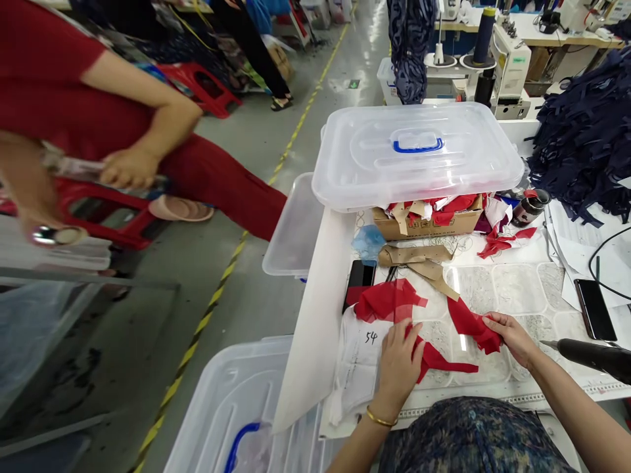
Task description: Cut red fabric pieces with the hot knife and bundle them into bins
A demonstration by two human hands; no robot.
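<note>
My right hand (513, 336) is closed in a pinch on the end of a red fabric piece (468, 323), which hangs out to the left over the table. My left hand (400, 361) rests with its fingers stretched out and slightly apart. Beside and partly under its fingers lies a second red fabric piece (441, 363), with a narrow strip pointing right. More red fabric (384, 301) is spread just beyond the left fingertips. White sheets (359, 355) marked 54 lie left of that hand.
A translucent lidded box (365, 154) stands at the back, above a cardboard box (428, 228) of scraps. Tan strips (419, 255) lie before it. A black pointed tool (591, 355) and a phone (595, 309) are at right. Left, a person in red (162, 131) carries a red stool (108, 203).
</note>
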